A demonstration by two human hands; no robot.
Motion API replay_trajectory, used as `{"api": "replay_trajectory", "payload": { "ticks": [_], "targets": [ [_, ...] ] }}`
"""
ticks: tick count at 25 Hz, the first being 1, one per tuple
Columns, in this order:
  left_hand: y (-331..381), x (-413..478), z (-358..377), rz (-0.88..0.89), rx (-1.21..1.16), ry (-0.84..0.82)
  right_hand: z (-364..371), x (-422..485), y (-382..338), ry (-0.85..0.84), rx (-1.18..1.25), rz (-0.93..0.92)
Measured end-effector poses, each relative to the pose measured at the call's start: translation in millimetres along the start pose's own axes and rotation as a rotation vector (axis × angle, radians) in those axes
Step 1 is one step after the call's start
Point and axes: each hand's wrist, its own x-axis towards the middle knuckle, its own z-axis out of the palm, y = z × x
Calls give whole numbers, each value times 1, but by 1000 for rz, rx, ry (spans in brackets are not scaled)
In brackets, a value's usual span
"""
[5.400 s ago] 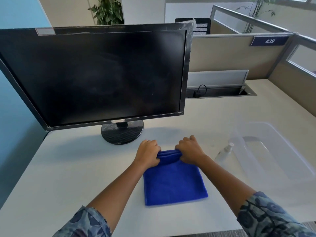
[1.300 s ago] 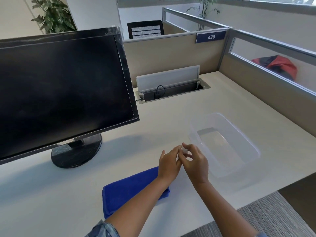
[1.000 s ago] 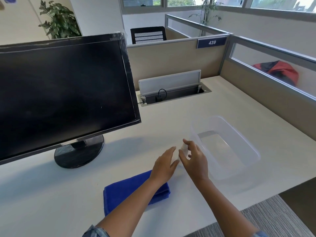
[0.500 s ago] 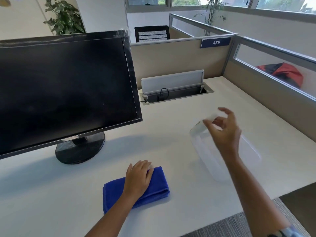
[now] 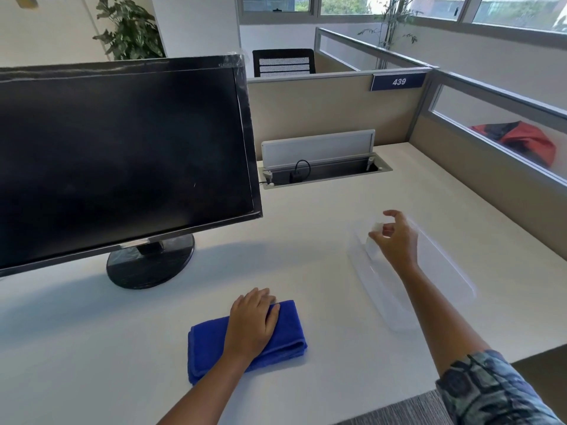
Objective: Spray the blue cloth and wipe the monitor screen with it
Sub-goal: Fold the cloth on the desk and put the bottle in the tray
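Observation:
The folded blue cloth [image 5: 285, 329] lies on the desk near its front edge. My left hand [image 5: 253, 323] rests flat on top of the cloth, palm down, without gripping it. My right hand [image 5: 395, 237] is raised over the clear plastic bin and pinches a small clear spray bottle [image 5: 372, 240] with a white top, the fingers curled round it. The black monitor [image 5: 122, 161] stands at the left on a round base [image 5: 150, 262], its dark screen tilted towards me.
A clear plastic bin [image 5: 445, 271] sits on the desk at the right, under my right hand. An open cable tray [image 5: 325, 170] with a plug in it lies behind. Beige partitions wall the desk at the back and right.
My hands, which were together at the bottle, have parted. The left one settled flat on the cloth. The right one carried the bottle up and right over the bin.

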Motion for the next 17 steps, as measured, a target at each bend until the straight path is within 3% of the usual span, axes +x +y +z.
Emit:
{"api": "replay_trajectory", "payload": {
  "ticks": [6,12,15,17],
  "targets": [
    [-1,-1,0,2,-8,-6,4,-2,8,14,16,9],
    [-4,-1,2,-8,-18,-14,-18,8,5,-118,-103,63],
    [-5,1,3,-25,-37,-44,-27,-5,-21,98,-124,-46],
    [-9,0,-1,-23,-60,-67,-19,-31,-43,145,-79,-209]
  ]
}}
